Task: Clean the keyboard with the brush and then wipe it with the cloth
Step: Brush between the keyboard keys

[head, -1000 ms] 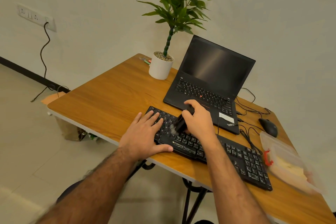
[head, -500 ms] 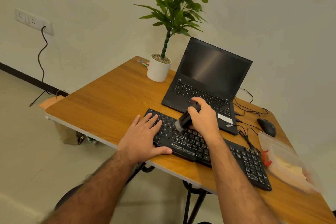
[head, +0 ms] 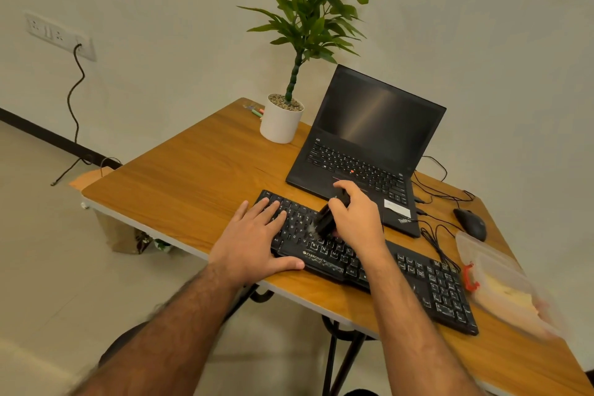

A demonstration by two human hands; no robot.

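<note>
Behind the keyboard [head: 427,280], an open laptop [head: 363,151], potted plant [head: 283,120] alongside.

A single wide-angle camera sits on the person's head, looking forward and steeply down. It is close enough that both forearms enter from the bottom edge and fill the lower frame. The table [head: 180,183] runs diagonally from lower right to upper left, with the keyboard [head: 427,283] near the centre. Beyond it the view takes in the wall [head: 167,10] and the floor [head: 35,235] at left. Straight lines bow toward the edges.
</note>
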